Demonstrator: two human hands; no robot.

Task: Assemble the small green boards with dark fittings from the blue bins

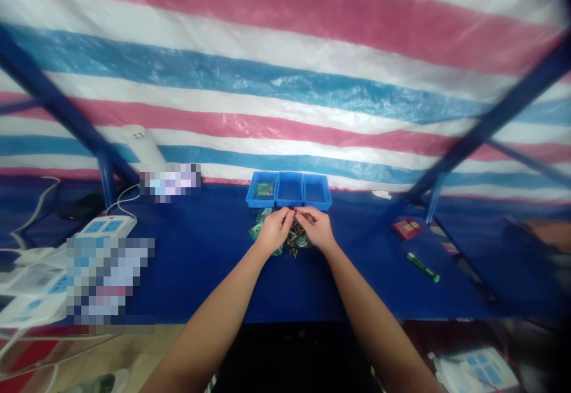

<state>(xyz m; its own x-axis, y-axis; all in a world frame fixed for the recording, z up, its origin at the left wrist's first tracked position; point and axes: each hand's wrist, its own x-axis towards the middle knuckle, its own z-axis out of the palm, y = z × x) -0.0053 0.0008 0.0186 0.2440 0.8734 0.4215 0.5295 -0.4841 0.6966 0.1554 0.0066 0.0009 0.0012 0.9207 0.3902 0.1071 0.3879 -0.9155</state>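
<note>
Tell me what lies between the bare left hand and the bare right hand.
The head view shows a loose pile of small brass-coloured and dark pieces, with flat green items, between the left hand and the right hand.

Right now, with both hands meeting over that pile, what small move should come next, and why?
I'd probably move the left hand and right hand slightly forward to the middle blue tray: it sits just beyond the fingertips, which seem to pinch something tiny above the pile of small pieces and green packets.
</note>
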